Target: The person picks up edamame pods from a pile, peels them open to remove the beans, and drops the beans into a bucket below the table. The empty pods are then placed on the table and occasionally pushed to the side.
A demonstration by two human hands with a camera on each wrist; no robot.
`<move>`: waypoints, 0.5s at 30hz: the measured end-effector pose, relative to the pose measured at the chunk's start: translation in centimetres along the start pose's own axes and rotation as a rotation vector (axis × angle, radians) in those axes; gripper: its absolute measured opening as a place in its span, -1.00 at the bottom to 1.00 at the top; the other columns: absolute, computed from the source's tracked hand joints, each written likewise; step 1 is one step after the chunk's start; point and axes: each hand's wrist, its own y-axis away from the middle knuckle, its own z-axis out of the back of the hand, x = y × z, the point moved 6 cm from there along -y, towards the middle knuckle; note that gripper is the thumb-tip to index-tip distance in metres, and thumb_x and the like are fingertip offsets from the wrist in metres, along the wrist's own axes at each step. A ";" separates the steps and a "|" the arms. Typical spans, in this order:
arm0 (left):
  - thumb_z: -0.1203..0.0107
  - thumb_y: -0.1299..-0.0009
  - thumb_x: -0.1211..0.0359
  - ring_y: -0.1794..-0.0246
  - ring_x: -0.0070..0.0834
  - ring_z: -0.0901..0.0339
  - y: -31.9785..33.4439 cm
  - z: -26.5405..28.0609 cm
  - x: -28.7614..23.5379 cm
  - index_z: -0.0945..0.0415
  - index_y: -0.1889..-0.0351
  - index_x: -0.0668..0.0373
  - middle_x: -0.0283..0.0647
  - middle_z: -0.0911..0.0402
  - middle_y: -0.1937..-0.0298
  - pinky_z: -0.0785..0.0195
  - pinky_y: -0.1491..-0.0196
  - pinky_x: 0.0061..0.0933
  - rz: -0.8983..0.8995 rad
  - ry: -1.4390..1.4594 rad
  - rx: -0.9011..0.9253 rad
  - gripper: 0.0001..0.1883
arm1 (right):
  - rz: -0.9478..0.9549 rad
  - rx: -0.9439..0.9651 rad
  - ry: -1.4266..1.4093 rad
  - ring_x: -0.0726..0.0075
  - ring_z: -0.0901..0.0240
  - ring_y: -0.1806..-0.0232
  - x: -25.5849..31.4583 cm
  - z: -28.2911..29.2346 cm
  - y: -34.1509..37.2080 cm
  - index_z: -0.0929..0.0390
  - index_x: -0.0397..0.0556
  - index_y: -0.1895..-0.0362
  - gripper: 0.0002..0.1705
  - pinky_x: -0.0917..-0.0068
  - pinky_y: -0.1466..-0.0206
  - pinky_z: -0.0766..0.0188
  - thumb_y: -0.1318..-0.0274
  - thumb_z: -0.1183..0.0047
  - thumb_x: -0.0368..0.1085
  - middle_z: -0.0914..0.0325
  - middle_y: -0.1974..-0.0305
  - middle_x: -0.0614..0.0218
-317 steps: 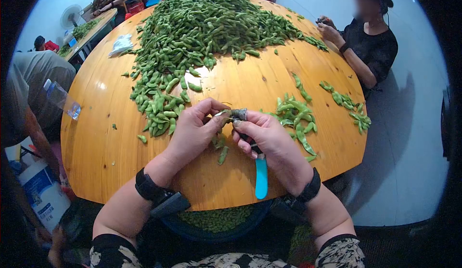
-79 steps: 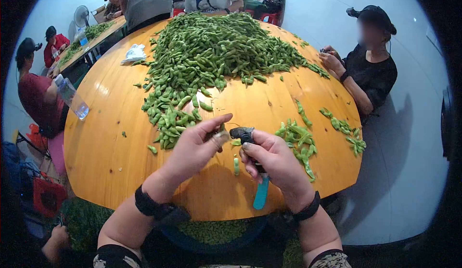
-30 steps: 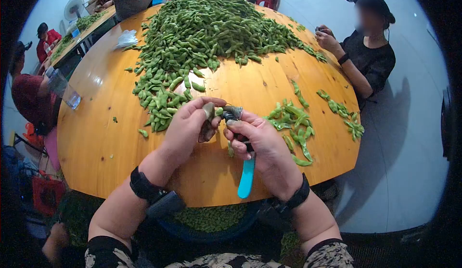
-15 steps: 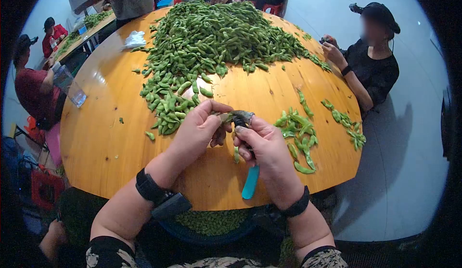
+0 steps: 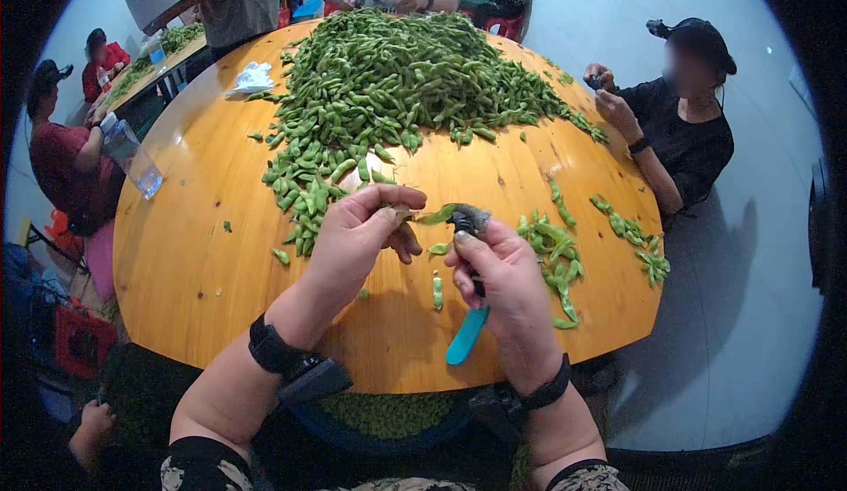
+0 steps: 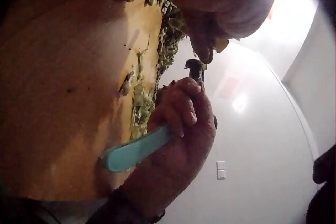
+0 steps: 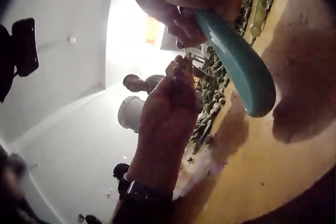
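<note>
My left hand (image 5: 353,231) pinches one end of a green edamame pod (image 5: 436,217) between thumb and index finger. The pod spans the gap to my right hand (image 5: 510,277), its other end at a black and grey covering (image 5: 471,219) around the right index fingertip. Curled right fingers grip a tool by its turquoise handle (image 5: 467,336), which points down toward the table's near edge; its working end is hidden in the hand. In the right wrist view the same handle (image 7: 241,69) sticks out of the fist. A pod (image 5: 437,291) lies on the table below the hands.
A big heap of edamame pods (image 5: 397,76) covers the far part of the wooden table (image 5: 194,288). Opened pods (image 5: 556,253) lie to the right. A water bottle (image 5: 132,157) stands at the left edge. Below the near edge is a tub of shelled beans (image 5: 388,413). Other people sit around.
Over the last half second my right hand has moved right, away from the left, and the pod now shows stretched between them. The turquoise handle has swung slightly. The person at right has raised one hand.
</note>
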 end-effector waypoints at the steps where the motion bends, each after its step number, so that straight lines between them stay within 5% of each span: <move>1: 0.09 -0.45 0.42 0.47 -0.59 -0.52 0.1 -0.3 -0.2 -0.50 0.07 0.28 -0.27 -0.56 0.33 -0.43 0.39 -0.58 -0.018 -0.002 0.051 -0.79 | 0.005 -0.001 0.003 0.76 -0.20 0.72 0.1 -0.1 -0.2 -0.48 -0.08 0.09 -0.81 0.77 0.72 -0.08 -0.24 0.04 -0.33 -0.44 0.54 0.51; 4: 0.09 -0.44 0.43 0.46 -0.59 -0.52 0.5 -1.2 -0.7 -0.49 0.06 0.28 -0.28 -0.55 0.32 -0.42 0.40 -0.59 -0.060 -0.009 0.138 -0.79 | -0.086 0.164 0.037 0.75 -0.17 0.74 -0.8 -1.4 -0.6 -0.49 -0.07 0.16 -0.81 0.74 0.72 -0.05 -0.23 -0.03 -0.24 -0.38 0.60 0.57; 9: 0.12 -0.44 0.49 0.41 -0.60 -0.53 0.7 -1.7 -1.1 -0.50 0.06 0.32 -0.29 -0.53 0.27 -0.45 0.40 -0.59 -0.160 -0.102 0.188 -0.79 | 0.008 0.148 0.081 0.77 -0.16 0.74 -0.5 -1.9 -0.8 -0.49 -0.04 0.26 -0.87 0.73 0.71 -0.05 -0.22 -0.03 -0.27 -0.35 0.64 0.59; 15: 0.08 -0.42 0.50 0.54 -0.62 -0.50 0.4 -0.6 -0.1 -0.51 0.04 0.33 -0.25 -0.56 0.28 -0.43 0.46 -0.61 0.026 -0.044 0.007 -0.78 | 0.025 0.017 0.141 0.77 -0.14 0.74 0.4 -1.5 -0.6 -0.46 -0.03 0.31 -0.91 0.72 0.71 -0.03 -0.17 -0.06 -0.30 -0.29 0.67 0.63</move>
